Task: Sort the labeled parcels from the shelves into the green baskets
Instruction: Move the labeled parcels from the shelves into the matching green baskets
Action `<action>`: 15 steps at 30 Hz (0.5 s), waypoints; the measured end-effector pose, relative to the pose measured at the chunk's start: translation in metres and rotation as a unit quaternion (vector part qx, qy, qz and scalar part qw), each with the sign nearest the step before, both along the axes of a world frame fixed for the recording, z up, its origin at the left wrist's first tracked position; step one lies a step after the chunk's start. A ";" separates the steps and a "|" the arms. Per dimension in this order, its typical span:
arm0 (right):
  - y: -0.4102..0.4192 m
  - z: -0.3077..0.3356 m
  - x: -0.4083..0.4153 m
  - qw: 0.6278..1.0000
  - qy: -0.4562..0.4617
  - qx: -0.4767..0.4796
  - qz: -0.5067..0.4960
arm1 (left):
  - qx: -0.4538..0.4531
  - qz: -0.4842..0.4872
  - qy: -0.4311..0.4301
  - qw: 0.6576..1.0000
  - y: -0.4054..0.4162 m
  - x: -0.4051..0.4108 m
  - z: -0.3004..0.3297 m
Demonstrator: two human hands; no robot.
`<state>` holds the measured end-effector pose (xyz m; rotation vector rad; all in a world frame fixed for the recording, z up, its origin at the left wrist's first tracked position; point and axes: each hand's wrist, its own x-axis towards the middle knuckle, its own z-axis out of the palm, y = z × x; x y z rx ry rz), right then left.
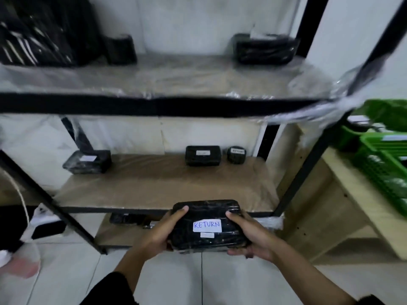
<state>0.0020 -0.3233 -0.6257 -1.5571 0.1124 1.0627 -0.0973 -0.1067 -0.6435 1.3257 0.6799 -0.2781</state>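
Black wrapped parcel (pixel 208 225) held low centre of frame, in front of the middle shelf (pixel 163 186) edge, clear of any shelf. Left hand (pixel 160 232) grips its left end, thumb curled over the top; right hand (pixel 248 234) grips the right end the same way, fingers underneath. Both grips closed firmly on the parcel; neither hand free.

Writing: white label (pixel 207 225) on the parcel's top face, blue hand lettering, reads "RETURN" (first letter looks close to a K). A smaller tag just below it is too blurred to read.

Progress, as judged: mid-task. This parcel is off the shelf but not yet binned. Green baskets (pixel 383 159) sit at right edge of frame on a light wood bench (pixel 352 194), well apart from the hands; something dark with a white label seems to lie in the far one, but the contents are unclear.

Still on the shelves:
- middle shelf: flat parcel at left (pixel 87 161), boxy parcel (pixel 203 155), small round parcel (pixel 236 154), all labelled, text unreadable
- upper shelf (pixel 176 73): two dark bundles (pixel 264 48), plus dark stacked goods in the upper left
- bottom shelf: a dark item partly hidden behind the hands

Several carries left.
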 end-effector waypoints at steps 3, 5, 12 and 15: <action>-0.015 0.057 -0.008 0.999 -0.032 -0.006 -0.039 | 0.033 -0.056 -0.045 0.997 -0.016 0.002 0.057; -0.021 0.077 -0.011 0.998 -0.046 0.001 -0.045 | 0.078 -0.060 -0.082 0.992 -0.029 0.001 0.078; -0.096 0.147 -0.015 0.987 -0.129 0.028 -0.087 | 0.101 -0.054 -0.132 0.985 -0.103 0.010 0.157; -0.153 0.167 -0.018 0.979 -0.170 0.028 -0.106 | 0.103 -0.054 -0.157 0.981 -0.156 0.020 0.172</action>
